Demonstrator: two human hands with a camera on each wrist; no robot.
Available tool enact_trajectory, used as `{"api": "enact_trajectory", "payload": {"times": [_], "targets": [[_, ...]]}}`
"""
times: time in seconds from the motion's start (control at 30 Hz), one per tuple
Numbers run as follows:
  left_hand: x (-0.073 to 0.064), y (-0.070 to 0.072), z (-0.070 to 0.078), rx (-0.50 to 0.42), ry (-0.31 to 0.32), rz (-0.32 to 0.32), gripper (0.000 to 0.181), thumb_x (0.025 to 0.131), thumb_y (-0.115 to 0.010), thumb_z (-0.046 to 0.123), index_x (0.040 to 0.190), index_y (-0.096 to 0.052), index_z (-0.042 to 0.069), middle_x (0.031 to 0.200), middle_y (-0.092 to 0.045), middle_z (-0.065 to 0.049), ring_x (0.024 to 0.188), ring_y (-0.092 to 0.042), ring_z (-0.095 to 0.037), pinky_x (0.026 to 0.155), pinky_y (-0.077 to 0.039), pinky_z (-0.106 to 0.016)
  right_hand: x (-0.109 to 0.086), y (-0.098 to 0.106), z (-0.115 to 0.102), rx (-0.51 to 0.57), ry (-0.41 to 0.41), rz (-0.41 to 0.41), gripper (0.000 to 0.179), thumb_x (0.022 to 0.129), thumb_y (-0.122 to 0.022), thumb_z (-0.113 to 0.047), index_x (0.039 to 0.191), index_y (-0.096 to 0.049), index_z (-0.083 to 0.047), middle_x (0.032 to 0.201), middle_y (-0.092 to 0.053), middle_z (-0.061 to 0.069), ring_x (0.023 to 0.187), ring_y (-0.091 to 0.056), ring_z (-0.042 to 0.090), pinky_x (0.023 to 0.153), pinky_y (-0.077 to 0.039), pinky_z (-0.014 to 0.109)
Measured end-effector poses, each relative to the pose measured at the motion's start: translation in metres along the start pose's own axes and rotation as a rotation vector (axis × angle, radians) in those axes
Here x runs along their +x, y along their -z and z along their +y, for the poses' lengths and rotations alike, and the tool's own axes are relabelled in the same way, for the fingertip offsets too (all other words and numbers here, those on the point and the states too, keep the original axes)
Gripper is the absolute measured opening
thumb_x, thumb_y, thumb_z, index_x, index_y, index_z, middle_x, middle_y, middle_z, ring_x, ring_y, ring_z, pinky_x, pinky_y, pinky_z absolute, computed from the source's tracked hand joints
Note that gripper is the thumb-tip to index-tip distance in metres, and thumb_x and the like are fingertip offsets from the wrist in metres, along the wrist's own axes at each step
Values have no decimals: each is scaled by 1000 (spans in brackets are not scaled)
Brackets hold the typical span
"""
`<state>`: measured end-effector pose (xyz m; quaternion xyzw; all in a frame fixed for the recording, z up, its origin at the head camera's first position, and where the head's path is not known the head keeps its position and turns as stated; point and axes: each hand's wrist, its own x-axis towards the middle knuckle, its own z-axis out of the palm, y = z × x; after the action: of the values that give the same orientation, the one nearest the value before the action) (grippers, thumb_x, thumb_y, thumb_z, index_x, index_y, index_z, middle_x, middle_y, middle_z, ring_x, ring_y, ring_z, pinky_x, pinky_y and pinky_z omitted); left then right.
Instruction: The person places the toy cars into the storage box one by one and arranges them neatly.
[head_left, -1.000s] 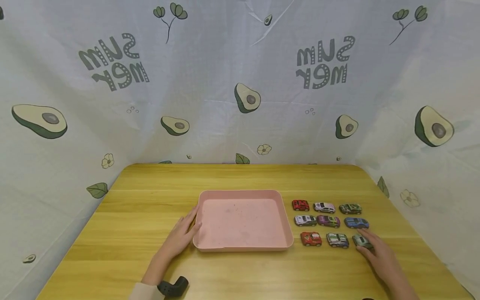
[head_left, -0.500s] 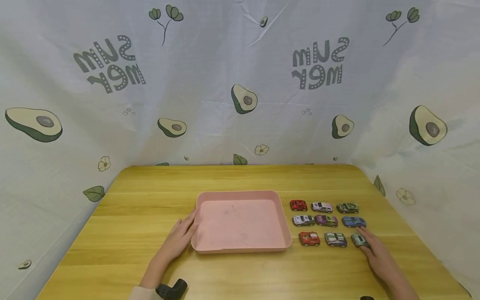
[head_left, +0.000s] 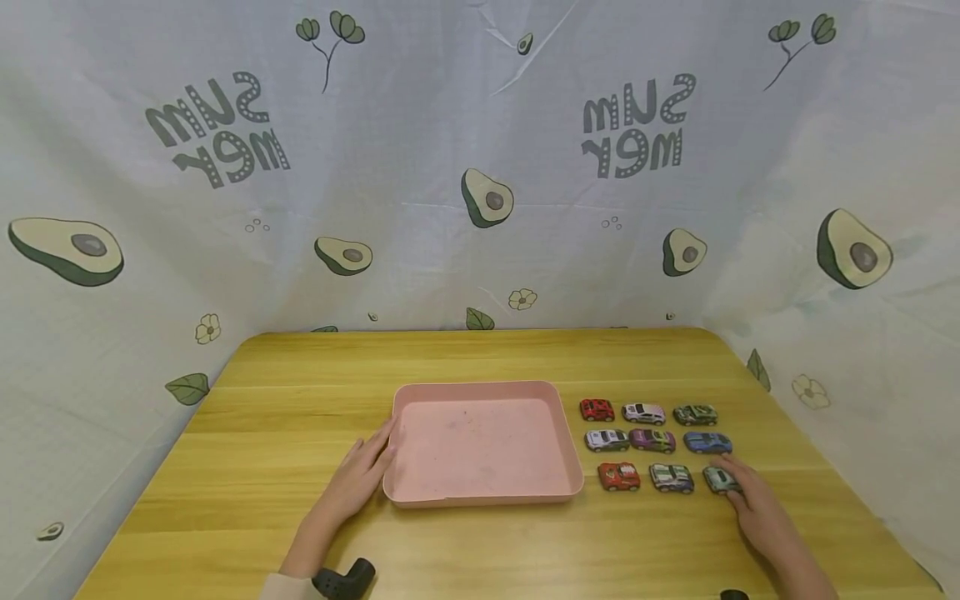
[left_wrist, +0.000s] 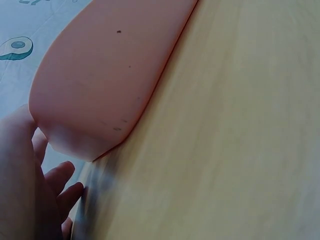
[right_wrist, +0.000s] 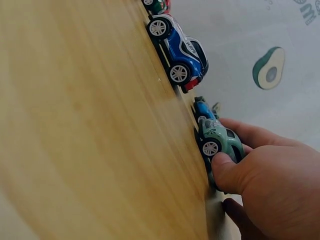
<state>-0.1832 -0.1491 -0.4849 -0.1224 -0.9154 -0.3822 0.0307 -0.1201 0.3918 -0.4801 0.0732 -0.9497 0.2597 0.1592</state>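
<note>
In the head view my right hand (head_left: 765, 517) is at the right of the table, at a light green toy car (head_left: 721, 479), the rightmost of the front row. The right wrist view shows the thumb on the near side of that green toy car (right_wrist: 220, 137) and the fingers behind it, pinching it low at the tabletop. My left hand (head_left: 356, 479) rests against the left side of a pink tray (head_left: 487, 502), its fingers loosely extended. The left wrist view has that left hand (left_wrist: 25, 170) touching the tray's end wall, the lower fingers apart from it.
Several other toy cars stand in rows right of the tray, among them a blue one (head_left: 707, 442), a white-and-green one (head_left: 671, 478) and a red one (head_left: 618, 477). A cloth printed with avocados (head_left: 487, 198) hangs behind the wooden table (head_left: 480, 550).
The right thumb and fingers have closed in on the green toy car's sides. The left hand stays at the tray. The head view has shifted slightly.
</note>
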Motion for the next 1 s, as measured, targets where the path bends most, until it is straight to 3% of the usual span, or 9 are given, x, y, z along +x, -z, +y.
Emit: {"api": "enact_trajectory", "payload": {"times": [0.1, 0.17, 0.3, 0.37, 0.4, 0.53, 0.63, 1.0], "targets": [[-1, 0, 0, 1, 8, -5, 49, 97, -36, 35, 144, -28, 21, 146, -34, -8, 132, -35, -30, 114, -12, -51, 1, 0, 0, 1, -6, 1, 36, 85, -39, 17, 120, -43, 9, 123, -34, 41, 127, -21, 53, 95, -17, 70], [-1, 0, 0, -4, 17, -9, 49, 97, -36, 36, 144, -27, 22, 146, -34, -7, 132, -36, -30, 114, -11, -51, 1, 0, 1, 2, -13, 3, 37, 84, -40, 18, 119, -44, 8, 122, -36, 40, 113, -30, 59, 94, -19, 69], [-1, 0, 0, -4, 28, -18, 50, 97, -36, 37, 144, -27, 23, 146, -34, -6, 133, -35, -30, 114, -10, -50, 2, 0, 0, -9, -13, 24, 37, 80, -44, 20, 116, -47, 9, 116, -42, 38, 109, -36, 54, 90, -25, 68], [-1, 0, 0, -3, 31, -26, 50, 97, -35, 38, 144, -26, 24, 147, -33, -5, 133, -34, -30, 115, -10, -50, 2, -1, 1, -24, 0, 50, 37, 78, -47, 20, 113, -49, 9, 112, -45, 36, 104, -39, 48, 108, -25, 51], [-1, 1, 1, -1, 33, -30, 50, 97, -35, 38, 144, -26, 24, 147, -33, -5, 134, -34, -30, 115, -9, -49, 2, -2, 1, -34, 8, 67, 36, 77, -49, 20, 111, -51, 9, 110, -48, 35, 102, -40, 44, 113, -24, 36], [-1, 1, 1, 2, 32, -40, 50, 97, -35, 38, 145, -25, 24, 147, -33, -6, 134, -33, -30, 115, -9, -50, 1, -1, 2, -70, -13, 75, 34, 77, -53, 17, 110, -52, 9, 107, -51, 32, 97, -41, 39, 108, -28, 29], [-2, 1, 1, -1, 32, -38, 50, 97, -35, 37, 144, -26, 23, 146, -34, -6, 134, -33, -29, 115, -9, -49, 1, 2, 0, -80, -53, 43, 33, 78, -54, 14, 111, -52, 10, 107, -51, 32, 96, -43, 42, 84, -34, 53], [-1, 1, 1, 0, 9, -23, 49, 98, -35, 36, 145, -26, 23, 146, -34, -7, 134, -33, -30, 114, -9, -50, 5, 15, -4, -59, -179, -105, 34, 88, -55, -6, 117, -50, 11, 111, -49, 36, 102, -46, 50, 82, -39, 57]]}}
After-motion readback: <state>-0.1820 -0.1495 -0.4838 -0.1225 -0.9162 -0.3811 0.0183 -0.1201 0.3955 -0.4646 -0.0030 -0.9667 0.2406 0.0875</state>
